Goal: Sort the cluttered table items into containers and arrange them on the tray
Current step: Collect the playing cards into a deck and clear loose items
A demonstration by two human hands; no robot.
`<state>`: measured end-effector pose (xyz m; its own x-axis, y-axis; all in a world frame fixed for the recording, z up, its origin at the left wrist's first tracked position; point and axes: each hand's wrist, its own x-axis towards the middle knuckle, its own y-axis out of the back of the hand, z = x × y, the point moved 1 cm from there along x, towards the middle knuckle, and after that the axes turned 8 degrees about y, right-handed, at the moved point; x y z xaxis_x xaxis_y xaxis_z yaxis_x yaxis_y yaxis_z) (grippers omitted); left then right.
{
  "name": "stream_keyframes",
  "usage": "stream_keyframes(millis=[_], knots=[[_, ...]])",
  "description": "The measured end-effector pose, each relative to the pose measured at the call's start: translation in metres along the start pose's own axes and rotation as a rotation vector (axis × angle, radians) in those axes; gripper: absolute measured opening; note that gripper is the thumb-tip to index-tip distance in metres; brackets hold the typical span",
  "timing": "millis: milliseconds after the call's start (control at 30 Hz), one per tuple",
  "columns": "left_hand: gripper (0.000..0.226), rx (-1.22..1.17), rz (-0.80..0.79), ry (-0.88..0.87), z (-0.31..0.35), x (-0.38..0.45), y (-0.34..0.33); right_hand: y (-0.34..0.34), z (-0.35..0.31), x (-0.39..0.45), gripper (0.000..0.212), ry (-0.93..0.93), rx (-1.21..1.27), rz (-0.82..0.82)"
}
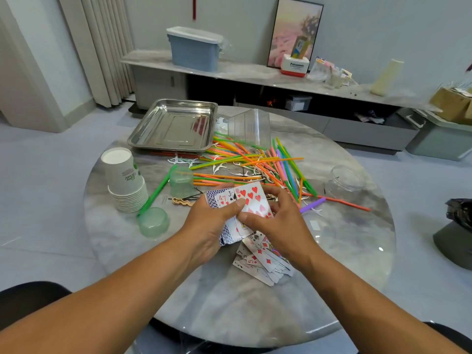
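My left hand (212, 221) grips a fanned stack of playing cards (245, 200), thumb across their faces. My right hand (278, 223) holds the same stack from the right, its fingers curled round the top card, a ten of hearts. More loose cards (263, 264) lie on the round marble table (229, 302) just below my hands. A steel tray (176, 123) sits at the far left of the table. Coloured straws (255, 162) and white floss picks lie scattered beyond my hands.
A stack of paper cups (125, 180) stands upside down at the left, with two green plastic cups (153, 222) near it. A clear ribbed container (250, 126) and a clear round jar (347, 182) sit to the right. Hair pins (184, 199) lie by my left hand.
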<state>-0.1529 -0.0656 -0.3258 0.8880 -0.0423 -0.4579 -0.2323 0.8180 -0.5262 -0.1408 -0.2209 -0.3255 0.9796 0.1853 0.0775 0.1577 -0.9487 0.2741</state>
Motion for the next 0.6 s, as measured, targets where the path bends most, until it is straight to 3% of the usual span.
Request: stream_keyframes(millis=[167,333,600], knots=[[0.053,-0.032,-0.054,0.039,0.000,-0.001,-0.002,0.009,0.004,0.003,0.037,-0.214,0.178,-0.004],[0.072,0.024,-0.080,0.032,-0.002,0.002,-0.003,0.018,0.007,0.006,0.031,-0.372,0.293,0.023],[0.053,0.036,0.086,0.001,-0.004,0.003,0.000,0.020,0.009,0.008,0.021,-0.426,0.310,0.006]])
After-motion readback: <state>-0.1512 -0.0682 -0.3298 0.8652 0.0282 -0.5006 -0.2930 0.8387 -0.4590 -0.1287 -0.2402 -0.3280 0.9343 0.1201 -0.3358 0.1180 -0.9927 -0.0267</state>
